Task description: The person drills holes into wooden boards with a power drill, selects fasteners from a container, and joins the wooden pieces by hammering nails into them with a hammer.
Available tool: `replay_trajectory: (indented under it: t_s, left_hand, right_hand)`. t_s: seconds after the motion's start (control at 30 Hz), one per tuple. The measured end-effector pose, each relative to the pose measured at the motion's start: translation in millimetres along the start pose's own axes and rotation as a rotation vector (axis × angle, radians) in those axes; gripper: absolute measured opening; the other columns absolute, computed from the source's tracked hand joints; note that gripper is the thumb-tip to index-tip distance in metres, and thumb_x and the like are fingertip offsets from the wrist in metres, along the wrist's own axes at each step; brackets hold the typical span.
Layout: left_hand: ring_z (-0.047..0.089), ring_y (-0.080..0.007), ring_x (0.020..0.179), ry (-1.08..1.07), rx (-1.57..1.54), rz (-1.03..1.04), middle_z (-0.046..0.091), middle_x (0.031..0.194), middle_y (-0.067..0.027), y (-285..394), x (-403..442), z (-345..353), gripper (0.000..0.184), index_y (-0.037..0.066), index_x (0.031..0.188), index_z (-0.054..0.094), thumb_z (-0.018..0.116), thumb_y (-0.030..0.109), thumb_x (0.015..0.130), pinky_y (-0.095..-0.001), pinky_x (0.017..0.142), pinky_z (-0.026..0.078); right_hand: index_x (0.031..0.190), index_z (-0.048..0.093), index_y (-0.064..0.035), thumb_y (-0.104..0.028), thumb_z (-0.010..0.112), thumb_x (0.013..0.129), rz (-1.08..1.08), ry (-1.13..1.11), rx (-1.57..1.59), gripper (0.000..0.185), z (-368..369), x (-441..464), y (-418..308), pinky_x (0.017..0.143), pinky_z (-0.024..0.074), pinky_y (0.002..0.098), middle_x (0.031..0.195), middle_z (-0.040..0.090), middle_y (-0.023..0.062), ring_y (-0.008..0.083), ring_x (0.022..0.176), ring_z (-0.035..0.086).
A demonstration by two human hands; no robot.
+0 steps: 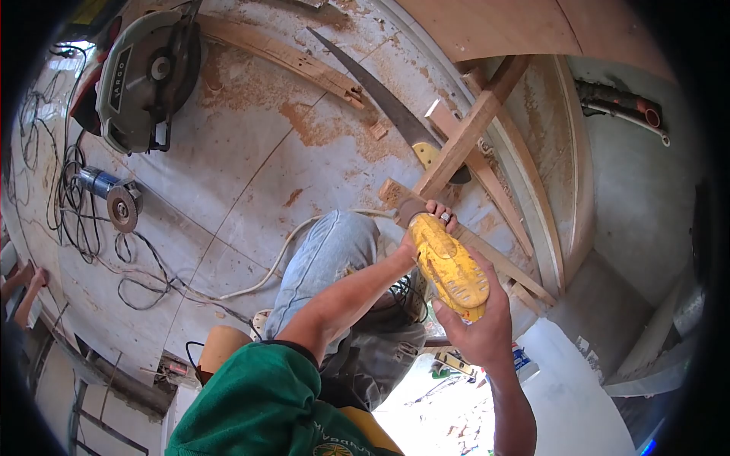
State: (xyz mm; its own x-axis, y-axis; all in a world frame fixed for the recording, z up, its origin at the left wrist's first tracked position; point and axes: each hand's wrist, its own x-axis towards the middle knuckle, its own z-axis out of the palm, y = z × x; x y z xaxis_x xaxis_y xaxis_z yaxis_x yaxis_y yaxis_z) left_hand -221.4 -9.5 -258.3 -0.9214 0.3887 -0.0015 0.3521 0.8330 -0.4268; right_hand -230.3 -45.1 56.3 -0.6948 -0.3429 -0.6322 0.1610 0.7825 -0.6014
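Note:
A scuffed yellow angle grinder (450, 262) is held in both hands, its dark round disc (411, 210) at the end of a wooden strip (494, 254). My left hand (435, 220), with a ring on one finger, wraps round the front of the grinder near the disc. My right hand (487, 325) grips its rear body, thumb on one side and fingers on the other. Whether the disc touches the wood I cannot tell. A thicker wooden bar (464, 144) meets the strip near the disc. Beneath the bar lies a handsaw (380, 99) with a yellow handle.
A circular cut-off saw (148, 80) stands at the upper left. Below it lies a blue grinder (103, 186) amid tangled black cords (76, 220). Sawdust and a wooden plank (281, 59) lie on the tiled floor. Another person's hand (38, 280) shows at the far left.

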Motion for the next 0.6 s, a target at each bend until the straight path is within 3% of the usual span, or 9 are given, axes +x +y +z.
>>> replay_trajectory:
  t_s: [0.03, 0.1, 0.23, 0.3, 0.33, 0.4, 0.43, 0.5, 0.6]
  left_hand:
    - [0.048, -0.0186, 0.082, 0.001, 0.001, 0.001, 0.049, 0.082, -0.0024, -14.8, -5.2, -4.7, 0.010, 0.015, 0.094, 0.050, 0.055, 0.021, 0.088, -0.0305, 0.075, 0.039]
    - [0.049, -0.0198, 0.085, 0.393, -0.735, -0.303, 0.050, 0.086, -0.0041, -41.5, -14.1, -12.3, 0.010, 0.014, 0.094, 0.049, 0.053, 0.022, 0.089, -0.0305, 0.080, 0.040]
    - [0.049, -0.0212, 0.088, 0.323, -0.768, -0.318, 0.048, 0.089, -0.0059, -14.1, -9.7, -4.3, 0.010, 0.013, 0.093, 0.047, 0.051, 0.021, 0.089, -0.0320, 0.085, 0.039]
    - [0.046, -0.0208, 0.089, -0.033, 0.068, -0.053, 0.044, 0.088, -0.0057, -0.1, -2.7, -1.6, 0.010, 0.013, 0.090, 0.045, 0.051, 0.020, 0.090, -0.0317, 0.087, 0.037]
    - [0.046, -0.0208, 0.089, -0.034, 0.067, -0.053, 0.044, 0.088, -0.0057, -0.4, -4.3, -0.1, 0.010, 0.013, 0.090, 0.045, 0.051, 0.020, 0.090, -0.0317, 0.087, 0.037]
    - [0.044, -0.0186, 0.085, 0.147, -0.524, -0.250, 0.042, 0.085, -0.0031, -1.2, -7.5, 6.0, 0.011, 0.015, 0.088, 0.043, 0.052, 0.019, 0.092, -0.0312, 0.081, 0.038]
    - [0.044, -0.0186, 0.085, 0.148, -0.523, -0.253, 0.042, 0.085, -0.0031, 0.3, -4.5, 5.8, 0.011, 0.015, 0.088, 0.043, 0.052, 0.019, 0.092, -0.0312, 0.081, 0.038]
    - [0.042, -0.0173, 0.080, -0.029, 0.217, 0.025, 0.041, 0.082, -0.0013, 4.6, 2.4, 2.2, 0.014, 0.016, 0.086, 0.040, 0.052, 0.019, 0.093, -0.0304, 0.075, 0.037]
    - [0.042, -0.0171, 0.079, -0.079, 0.254, 0.053, 0.040, 0.081, -0.0010, 8.8, 4.5, 0.6, 0.014, 0.016, 0.086, 0.040, 0.052, 0.019, 0.092, -0.0310, 0.072, 0.037]
  right_hand:
    - [0.145, 0.036, 0.0026, -0.007, 0.077, 0.082, 0.017, -0.008, 0.033, 0.077, 0.9, 0.1, -1.9, 0.103, 0.0476, 0.0400, 0.129, 0.060, 0.0227, 0.0308, 0.124, 0.060]
    - [0.145, 0.036, 0.0026, -0.007, 0.077, 0.082, 0.014, -0.004, 0.027, 0.076, 3.7, -1.8, -4.5, 0.103, 0.0474, 0.0398, 0.129, 0.059, 0.0227, 0.0304, 0.124, 0.060]
    - [0.145, 0.036, 0.0027, -0.007, 0.077, 0.082, 0.008, 0.008, 0.035, 0.076, 3.6, -2.0, -0.2, 0.104, 0.0471, 0.0396, 0.130, 0.059, 0.0228, 0.0299, 0.125, 0.059]
    - [0.145, 0.036, 0.0027, -0.007, 0.077, 0.082, 0.011, 0.004, 0.029, 0.076, 1.8, -1.0, 3.6, 0.104, 0.0471, 0.0397, 0.130, 0.059, 0.0230, 0.0302, 0.125, 0.059]
    - [0.145, 0.036, 0.0027, -0.008, 0.077, 0.082, 0.014, 0.000, 0.022, 0.076, 1.3, -0.6, 4.3, 0.104, 0.0470, 0.0397, 0.130, 0.059, 0.0231, 0.0304, 0.125, 0.059]
    - [0.145, 0.037, 0.0032, -0.008, 0.078, 0.081, 0.018, 0.003, 0.032, 0.077, 2.3, -1.2, 1.8, 0.104, 0.0469, 0.0399, 0.129, 0.059, 0.0233, 0.0308, 0.124, 0.059]
    - [0.145, 0.037, 0.0036, -0.009, 0.078, 0.081, 0.024, 0.008, 0.043, 0.077, 2.5, -1.0, 0.6, 0.104, 0.0469, 0.0400, 0.129, 0.059, 0.0234, 0.0311, 0.124, 0.059]
    - [0.144, 0.037, 0.0040, -0.010, 0.078, 0.081, 0.016, 0.008, 0.026, 0.077, 2.3, 0.4, 1.4, 0.104, 0.0468, 0.0402, 0.129, 0.059, 0.0236, 0.0313, 0.124, 0.060]
    - [0.144, 0.037, 0.0046, -0.011, 0.078, 0.081, 0.018, 0.010, 0.012, 0.077, 2.6, 0.1, 3.3, 0.104, 0.0467, 0.0406, 0.128, 0.059, 0.0239, 0.0318, 0.124, 0.060]
